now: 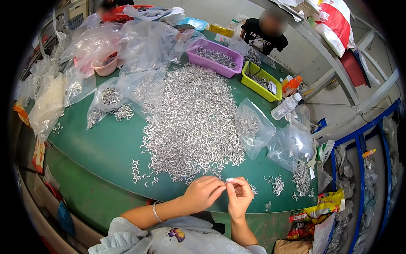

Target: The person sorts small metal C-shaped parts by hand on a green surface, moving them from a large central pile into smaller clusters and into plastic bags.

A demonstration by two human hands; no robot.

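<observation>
My left hand [204, 194] and my right hand [240, 197] meet fingertip to fingertip above the near edge of the green table [105, 156]. A small whitish piece [229, 180] shows at the thumb and forefinger of my right hand, too small to name. The fingers of my left hand are pinched against it or right beside it; whatever they hold is hidden. Just beyond my hands spreads a broad heap of small silvery C-shaped metal pieces [194, 122]. Smaller clusters of similar pieces [278, 185] lie to the right.
Clear plastic bags [253, 127] with metal pieces flank the heap. A purple tray [215, 67] and a lime-green tray [262, 80] stand beyond it. At right are a white bottle [286, 106] and blue shelving [359, 169]. Another person [266, 36] is across the table.
</observation>
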